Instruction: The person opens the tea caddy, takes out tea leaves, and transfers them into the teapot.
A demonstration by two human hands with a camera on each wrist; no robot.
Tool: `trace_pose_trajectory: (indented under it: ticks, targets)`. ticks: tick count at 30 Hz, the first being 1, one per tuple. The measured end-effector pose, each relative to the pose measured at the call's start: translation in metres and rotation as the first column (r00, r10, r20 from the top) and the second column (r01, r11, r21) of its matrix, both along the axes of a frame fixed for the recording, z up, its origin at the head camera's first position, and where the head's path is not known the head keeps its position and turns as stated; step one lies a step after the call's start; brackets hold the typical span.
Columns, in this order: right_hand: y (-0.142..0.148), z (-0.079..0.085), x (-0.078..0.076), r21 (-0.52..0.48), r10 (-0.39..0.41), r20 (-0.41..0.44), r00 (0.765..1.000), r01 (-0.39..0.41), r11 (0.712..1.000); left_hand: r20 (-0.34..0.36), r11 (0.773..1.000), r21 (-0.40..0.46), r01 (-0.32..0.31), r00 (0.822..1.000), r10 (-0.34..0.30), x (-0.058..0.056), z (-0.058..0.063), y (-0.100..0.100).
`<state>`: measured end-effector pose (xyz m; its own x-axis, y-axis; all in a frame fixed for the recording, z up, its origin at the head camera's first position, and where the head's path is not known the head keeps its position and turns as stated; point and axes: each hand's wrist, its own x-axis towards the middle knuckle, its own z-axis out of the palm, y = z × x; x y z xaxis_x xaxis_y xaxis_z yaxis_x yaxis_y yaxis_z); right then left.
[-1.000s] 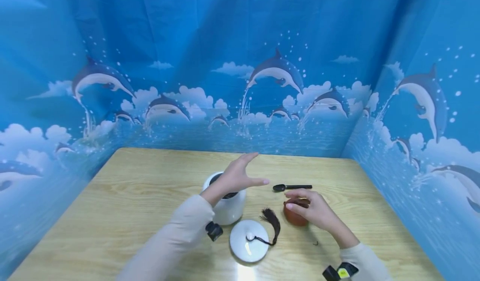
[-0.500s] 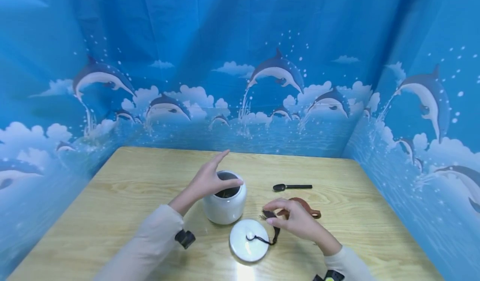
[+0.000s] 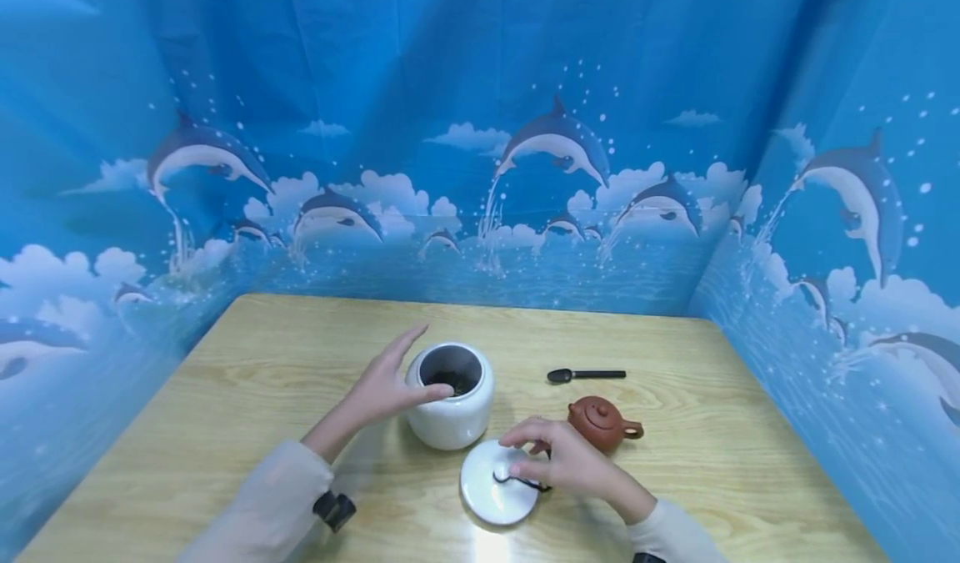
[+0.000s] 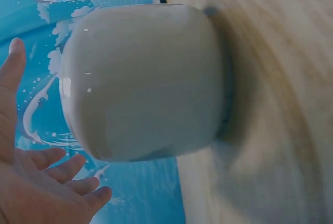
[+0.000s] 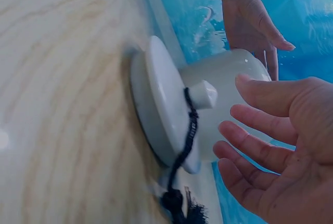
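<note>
In the head view a white jar (image 3: pixel 452 426) stands without its lid, dark bits visible inside. My left hand (image 3: pixel 378 396) is spread at its left side, thumb by the rim; the left wrist view shows the fingers (image 4: pixel 65 172) straight and apart from the jar wall. The white lid (image 3: pixel 491 500) lies on the table in front of the jar, knob up, with a black tassel cord (image 5: pixel 191 128) looped on the knob. Over the lid's right side hovers my right hand (image 3: pixel 573 461). In the right wrist view its bent fingers and thumb face the knob (image 5: pixel 204 95) with a gap between.
A reddish-brown teapot (image 3: pixel 597 421) with its lid on stands just behind my right hand, handle to the right. Farther back lies a black spoon (image 3: pixel 588 374). The wooden table (image 3: pixel 262 379) meets a blue dolphin-print curtain (image 3: pixel 420 271) at the back and sides.
My right hand has moved left and toward me, from the teapot over the tassel to the lid. My left hand has drawn back left from above the jar to beside it.
</note>
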<state>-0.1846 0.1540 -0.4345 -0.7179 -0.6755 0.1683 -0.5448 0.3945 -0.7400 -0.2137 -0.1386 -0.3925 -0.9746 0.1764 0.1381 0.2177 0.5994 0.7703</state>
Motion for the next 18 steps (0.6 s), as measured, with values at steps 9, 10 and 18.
trace_pose_trajectory:
  ticks: [9,10,18]
  targets:
    - [-0.01,-0.005,0.007,0.051,-0.025,0.029,0.999,0.024,0.998,-0.012,1.0,-0.001,0.03,0.999,-0.03,0.006,-0.024,-0.006]
    - [-0.011,-0.006,0.007,0.054,-0.027,0.032,0.999,0.026,0.998,-0.013,0.999,0.005,0.032,0.999,-0.032,0.006,-0.026,-0.005]
    - [-0.015,-0.009,0.006,0.04,-0.018,0.026,1.0,0.017,0.999,-0.036,0.998,0.04,0.039,0.999,-0.037,0.005,-0.035,-0.002]
